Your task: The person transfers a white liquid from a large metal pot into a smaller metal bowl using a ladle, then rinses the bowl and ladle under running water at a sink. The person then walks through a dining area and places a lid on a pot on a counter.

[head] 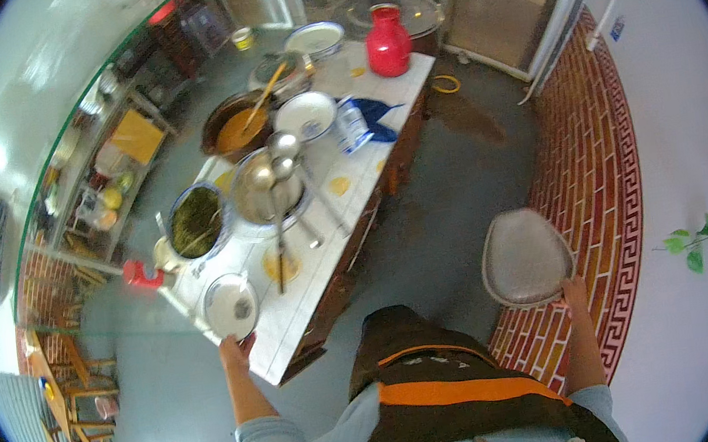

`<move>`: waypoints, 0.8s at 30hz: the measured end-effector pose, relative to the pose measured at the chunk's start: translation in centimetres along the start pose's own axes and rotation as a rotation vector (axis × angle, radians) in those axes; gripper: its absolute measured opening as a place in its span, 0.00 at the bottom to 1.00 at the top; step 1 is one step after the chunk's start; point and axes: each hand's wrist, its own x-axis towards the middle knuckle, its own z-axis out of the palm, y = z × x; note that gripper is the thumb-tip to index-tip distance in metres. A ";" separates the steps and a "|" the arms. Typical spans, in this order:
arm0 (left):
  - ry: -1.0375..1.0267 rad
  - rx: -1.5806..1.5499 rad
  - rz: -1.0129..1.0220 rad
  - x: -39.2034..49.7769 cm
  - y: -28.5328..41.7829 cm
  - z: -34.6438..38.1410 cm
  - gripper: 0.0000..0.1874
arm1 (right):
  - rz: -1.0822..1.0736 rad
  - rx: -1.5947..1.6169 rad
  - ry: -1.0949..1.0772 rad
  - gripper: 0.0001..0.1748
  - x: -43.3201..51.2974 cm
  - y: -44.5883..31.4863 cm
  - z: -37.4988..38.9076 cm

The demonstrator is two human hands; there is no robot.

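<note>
My left hand (236, 349) grips the near rim of a white bowl (221, 303) with a dark mark inside. The bowl is at the table's near left corner; whether it rests on the top or is lifted just off it I cannot tell. Out to the right, my right hand (574, 295) holds a greyish, rounded tray (525, 256) by its lower right corner, above the floor and near the brick-patterned wall. Beyond the bowl stand a blue-rimmed basin of dark green chopped food (196, 224) and a wide pot (252, 203) with several metal ladles (283, 143) across it.
The white table (323, 238) also carries a brown pot of orange-brown sauce (240, 132) with a wooden spoon, a white bowl (306, 115), a blue-and-white packet (352, 127) and a red vacuum flask (389, 44). Shelves (120, 150) stand behind glass. Wooden chairs (87, 393) are at lower left.
</note>
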 end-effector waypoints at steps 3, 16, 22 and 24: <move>0.065 -0.278 -0.021 -0.1 -3.1 0.4 0.28 | -0.135 -0.294 0.010 0.08 6.6 -6.7 -3.2; -1.022 1.374 -0.205 -7.3 -12.5 38.1 0.17 | -0.154 0.052 -0.369 0.09 35.1 -28.5 2.8; -0.686 1.030 0.169 -4.5 -9.3 65.7 0.19 | -0.122 0.271 -0.599 0.09 40.8 -40.7 6.1; -0.758 0.990 0.275 -3.3 -8.1 72.9 0.22 | -0.112 0.240 -0.647 0.10 43.1 -44.1 9.0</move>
